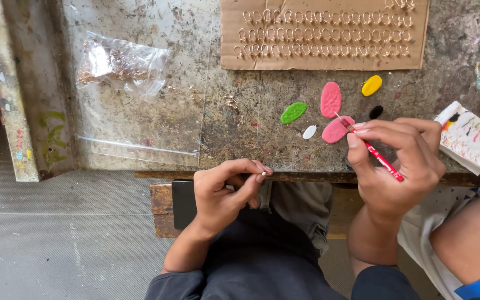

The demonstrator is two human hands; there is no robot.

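Two hands at the near edge of a stained counter [240, 122]. Left hand [223, 191] is closed in a pinch, thumb and forefinger tips holding a tiny piece [263, 173]; too small to tell what it is. Right hand [398, 166] is curled tight round a thin red brush [376, 155], its tip touching a pink blob [334, 130] on the counter.

Containers: a clear bag [123, 64] lies at the far left of the counter with small brownish metal bits inside, hard to make out through the plastic. A flat clear sheet [140, 139] lies below it. A cardboard sheet [323, 33] at the top carries rows of small wire loops [318, 34]; its top edge is cut off by the frame.

Colour blobs sit on the bare counter, no tray: green [294, 113], second pink [330, 99], yellow [371, 85], black [376, 111], white [309, 131]. The pink blob under the tip is partly hidden by the right hand's fingers.

A paint-streaked paper [470, 139] lies at the right edge, just beside the right hand, part cut off. A dark flat object [183, 203] lies on a wooden bench [162, 214] under the left hand, mostly hidden. Another person's arm [473, 239] enters at lower right, hand out of view. Someone at the far left edge is barely visible.
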